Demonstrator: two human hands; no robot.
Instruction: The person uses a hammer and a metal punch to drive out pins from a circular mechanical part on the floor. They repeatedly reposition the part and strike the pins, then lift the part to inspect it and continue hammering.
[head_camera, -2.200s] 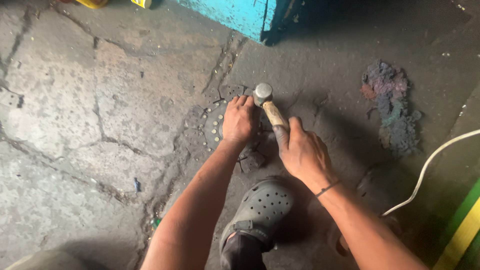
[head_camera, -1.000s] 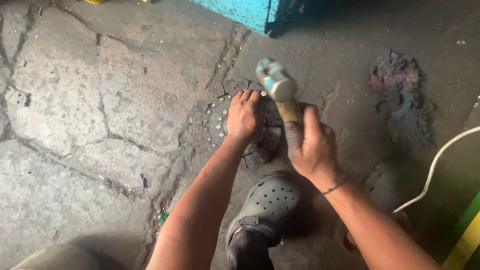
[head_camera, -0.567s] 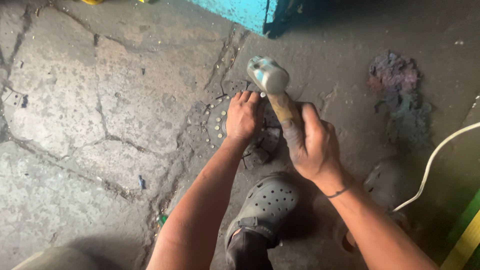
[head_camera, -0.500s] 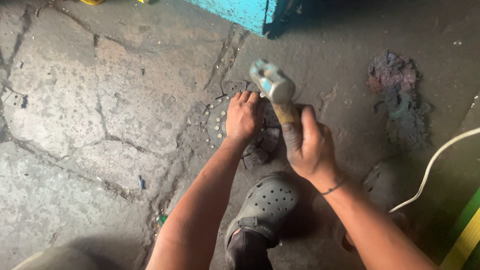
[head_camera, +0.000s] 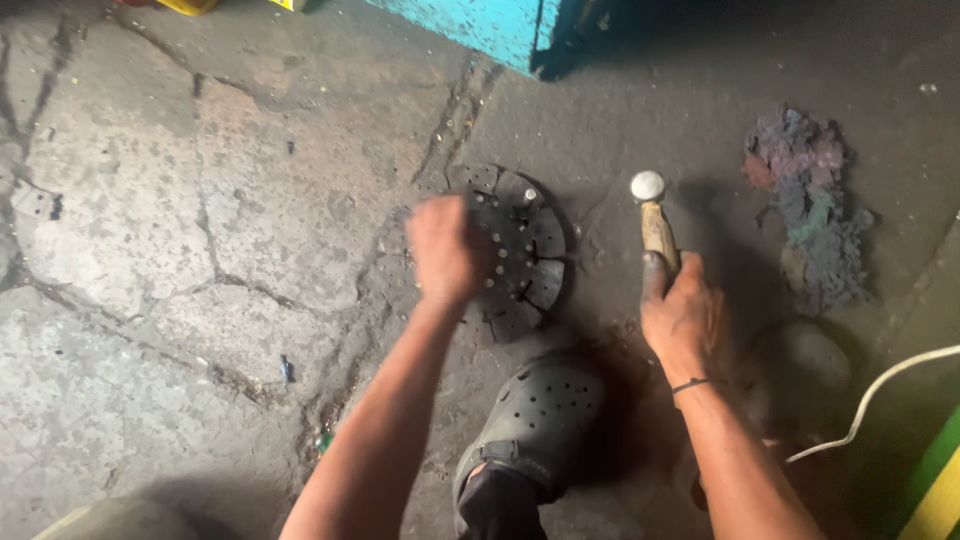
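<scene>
A dark round metal disc (head_camera: 525, 250) with slots and small holes lies flat on the cracked concrete floor. My left hand (head_camera: 445, 250) hovers over its left edge, blurred, fingers curled; whether it holds anything is not clear. My right hand (head_camera: 682, 315) grips the wooden handle of a hammer (head_camera: 652, 215), whose round steel head rests near the floor to the right of the disc, apart from it. My foot in a dark perforated clog (head_camera: 535, 415) stands just below the disc.
A bundle of multicoloured rag fibres (head_camera: 810, 205) lies at the right. A white cable (head_camera: 880, 395) curves along the lower right, beside a green and yellow edge (head_camera: 940, 490). A turquoise painted block (head_camera: 480, 25) stands at the top. Cracks run across the concrete on the left.
The hammer, raised over the disc before, has come down and swung right, off the disc. My left hand has lifted off the disc's middle and shifted left.
</scene>
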